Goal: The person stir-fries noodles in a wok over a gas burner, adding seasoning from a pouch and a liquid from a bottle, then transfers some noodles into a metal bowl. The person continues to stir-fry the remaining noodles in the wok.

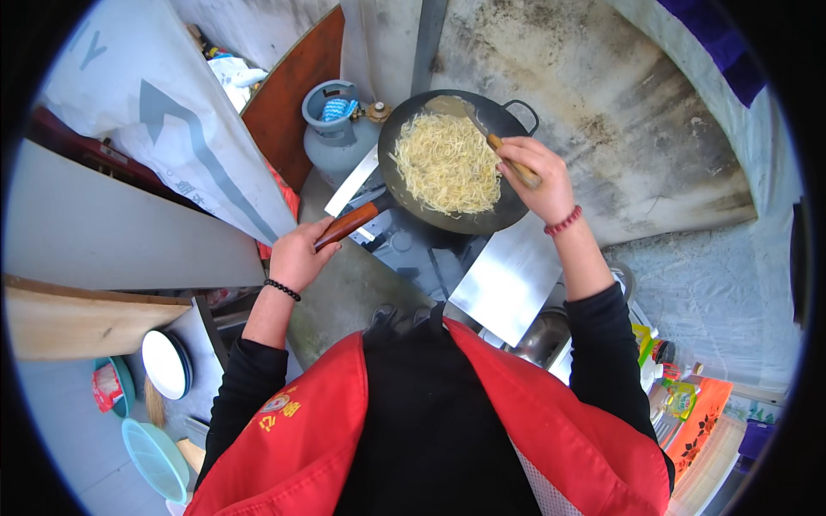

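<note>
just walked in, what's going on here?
A person is handling a wok of pale strands. The left hand grips its wooden handle; the right hand holds a spatula, blade at the strands' far edge. A gas cylinder stands to the wok's left.

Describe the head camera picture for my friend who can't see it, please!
A dark wok holds pale, stringy food; a person's left grip is on its wooden handle, the right grip on a spatula. A blue-grey gas cylinder stands to the wok's left.
</note>
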A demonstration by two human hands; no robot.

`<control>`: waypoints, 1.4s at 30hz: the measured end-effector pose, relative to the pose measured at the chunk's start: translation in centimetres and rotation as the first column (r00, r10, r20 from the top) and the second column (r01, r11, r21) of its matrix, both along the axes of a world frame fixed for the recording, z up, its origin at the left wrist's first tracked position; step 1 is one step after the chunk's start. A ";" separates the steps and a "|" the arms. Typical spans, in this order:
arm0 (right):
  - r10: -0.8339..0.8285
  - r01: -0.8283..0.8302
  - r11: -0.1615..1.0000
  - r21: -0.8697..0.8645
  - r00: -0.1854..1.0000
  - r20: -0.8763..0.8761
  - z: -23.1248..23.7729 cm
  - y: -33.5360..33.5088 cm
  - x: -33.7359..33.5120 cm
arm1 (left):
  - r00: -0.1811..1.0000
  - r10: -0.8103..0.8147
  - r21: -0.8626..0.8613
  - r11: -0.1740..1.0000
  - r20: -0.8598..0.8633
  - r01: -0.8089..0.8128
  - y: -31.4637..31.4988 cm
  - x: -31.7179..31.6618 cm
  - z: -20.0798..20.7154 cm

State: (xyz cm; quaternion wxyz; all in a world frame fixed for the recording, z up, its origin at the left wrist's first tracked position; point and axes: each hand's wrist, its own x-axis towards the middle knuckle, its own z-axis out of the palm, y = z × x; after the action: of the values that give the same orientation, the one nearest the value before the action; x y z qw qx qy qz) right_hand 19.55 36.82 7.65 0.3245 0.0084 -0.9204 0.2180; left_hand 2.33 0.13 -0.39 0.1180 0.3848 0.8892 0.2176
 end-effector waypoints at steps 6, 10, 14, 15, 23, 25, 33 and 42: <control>0.221 -0.214 0.974 -0.068 0.969 0.112 -1.0 -0.6 1.1 | 1.000 -0.008 0.035 0.999 0.002 0.008 0.0 0.0 -0.1; 0.246 -0.236 0.969 -0.072 0.950 0.194 1.6 -0.8 6.6 | 0.999 0.015 0.021 1.000 0.029 -0.015 0.0 -0.1 -0.2; -0.089 0.098 0.984 -0.148 0.994 0.068 1.9 -0.2 9.6 | 1.000 0.005 0.039 0.999 0.010 -0.005 0.1 -0.1 -0.2; -0.197 0.195 0.966 -0.172 0.980 0.005 1.4 0.2 9.9 | 1.000 0.000 0.056 0.998 -0.001 0.000 0.1 -0.1 -0.2; -0.524 0.330 0.630 -0.703 0.849 -0.072 -4.7 2.5 11.1 | 1.000 0.004 0.068 0.998 -0.016 -0.003 0.4 0.1 0.1; -0.532 0.307 0.583 -0.752 0.844 -0.068 -5.2 2.4 11.2 | 1.000 0.011 0.050 0.999 -0.030 -0.009 0.4 0.2 0.2; -0.702 0.269 0.225 -0.936 0.711 0.036 -4.8 2.7 12.4 | 0.999 0.008 0.051 0.999 -0.048 -0.005 0.5 0.3 0.5; -0.726 0.166 0.055 -0.985 0.683 0.075 -5.2 2.7 14.4 | 0.988 0.061 0.257 0.966 -0.140 -0.023 1.6 0.4 0.4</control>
State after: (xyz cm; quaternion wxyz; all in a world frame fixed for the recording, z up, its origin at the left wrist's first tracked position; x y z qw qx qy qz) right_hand 33.95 39.52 2.41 0.5117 -0.4387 -0.4295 0.6010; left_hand 2.72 1.75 -0.02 -0.0029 0.3928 0.8681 0.3035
